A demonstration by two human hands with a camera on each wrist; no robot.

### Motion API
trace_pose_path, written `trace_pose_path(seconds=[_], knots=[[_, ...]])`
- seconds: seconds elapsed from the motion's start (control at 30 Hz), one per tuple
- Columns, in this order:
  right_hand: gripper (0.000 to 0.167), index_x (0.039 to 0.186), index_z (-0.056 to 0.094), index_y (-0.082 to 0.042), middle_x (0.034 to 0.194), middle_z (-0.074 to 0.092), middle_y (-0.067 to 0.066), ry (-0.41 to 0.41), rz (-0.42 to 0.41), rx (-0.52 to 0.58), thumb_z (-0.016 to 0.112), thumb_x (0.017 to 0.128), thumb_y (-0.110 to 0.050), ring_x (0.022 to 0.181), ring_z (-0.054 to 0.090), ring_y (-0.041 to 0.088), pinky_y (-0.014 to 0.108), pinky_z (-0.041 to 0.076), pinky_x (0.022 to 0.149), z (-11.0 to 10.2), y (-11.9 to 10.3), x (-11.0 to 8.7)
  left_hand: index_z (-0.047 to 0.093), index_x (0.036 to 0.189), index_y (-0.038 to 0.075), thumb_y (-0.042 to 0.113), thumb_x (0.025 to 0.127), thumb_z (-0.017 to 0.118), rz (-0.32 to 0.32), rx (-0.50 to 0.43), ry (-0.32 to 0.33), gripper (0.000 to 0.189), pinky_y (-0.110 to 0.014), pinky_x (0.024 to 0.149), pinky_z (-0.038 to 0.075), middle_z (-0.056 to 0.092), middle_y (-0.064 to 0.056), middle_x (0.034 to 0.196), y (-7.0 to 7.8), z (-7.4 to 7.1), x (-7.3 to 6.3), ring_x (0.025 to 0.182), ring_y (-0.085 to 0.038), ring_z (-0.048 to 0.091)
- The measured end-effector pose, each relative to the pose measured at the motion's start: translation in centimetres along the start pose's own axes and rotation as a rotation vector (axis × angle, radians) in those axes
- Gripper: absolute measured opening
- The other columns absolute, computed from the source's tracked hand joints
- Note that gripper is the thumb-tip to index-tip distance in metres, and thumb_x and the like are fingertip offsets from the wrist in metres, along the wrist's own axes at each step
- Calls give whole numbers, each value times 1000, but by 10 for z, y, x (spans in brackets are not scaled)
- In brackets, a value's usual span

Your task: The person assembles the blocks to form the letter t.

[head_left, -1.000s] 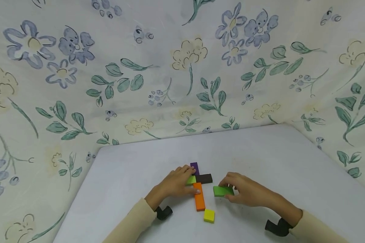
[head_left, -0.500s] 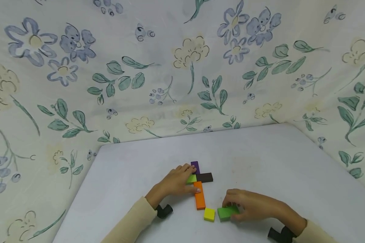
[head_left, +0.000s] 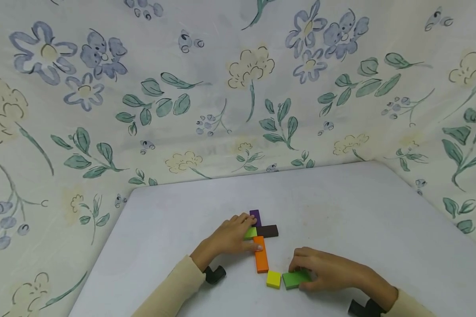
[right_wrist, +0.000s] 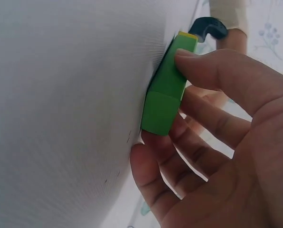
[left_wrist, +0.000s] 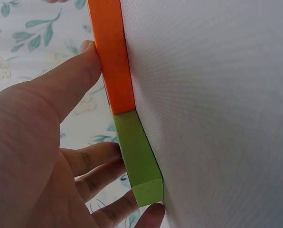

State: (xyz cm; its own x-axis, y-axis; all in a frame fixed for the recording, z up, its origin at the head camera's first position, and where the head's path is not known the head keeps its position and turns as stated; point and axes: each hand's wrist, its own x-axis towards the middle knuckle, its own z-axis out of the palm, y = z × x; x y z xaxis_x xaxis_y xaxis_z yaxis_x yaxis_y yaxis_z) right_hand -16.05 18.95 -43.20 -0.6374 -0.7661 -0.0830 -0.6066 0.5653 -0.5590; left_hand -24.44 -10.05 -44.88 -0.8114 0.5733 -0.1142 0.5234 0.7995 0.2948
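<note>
My right hand [head_left: 329, 269] holds a green wooden block [head_left: 291, 280] between thumb and fingers, low at the table. The block lies just right of a small yellow block [head_left: 273, 279]. My left hand [head_left: 233, 234] rests on the other blocks: its thumb touches an orange block [head_left: 262, 263], while the fingers lie over a light green block [left_wrist: 136, 147], partly hidden under the hand. A fingertip reaches a purple block [head_left: 254, 213] behind it. The dark brown block [head_left: 267, 231] extends to the right from the light green one. The orange block's near end is close to the yellow block.
The blocks lie on a white table [head_left: 321, 198], whose far edge meets a flowered cloth [head_left: 222, 110] hanging behind and at the sides. Black wrist straps with camera mounts [head_left: 215, 275] sit below both hands, beside the cream sleeves [head_left: 174, 286].
My right hand has brought the green block toward me, from beside the orange block to beside the yellow one, then slightly left. The left hand has stayed in place.
</note>
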Motion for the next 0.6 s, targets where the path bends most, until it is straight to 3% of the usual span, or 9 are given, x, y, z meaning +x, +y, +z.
trace_pose_path(seconds=[0.6], knots=[[26,112,69,-27,105,56,-18,15,32,14,78,87,-30,94,50,-6,22,55,90,1,0,2,41,153,16,67,86,63,-6,8,-4,87,-50,115,38,41,-7,155,1,-1,-1,140,-28,43]])
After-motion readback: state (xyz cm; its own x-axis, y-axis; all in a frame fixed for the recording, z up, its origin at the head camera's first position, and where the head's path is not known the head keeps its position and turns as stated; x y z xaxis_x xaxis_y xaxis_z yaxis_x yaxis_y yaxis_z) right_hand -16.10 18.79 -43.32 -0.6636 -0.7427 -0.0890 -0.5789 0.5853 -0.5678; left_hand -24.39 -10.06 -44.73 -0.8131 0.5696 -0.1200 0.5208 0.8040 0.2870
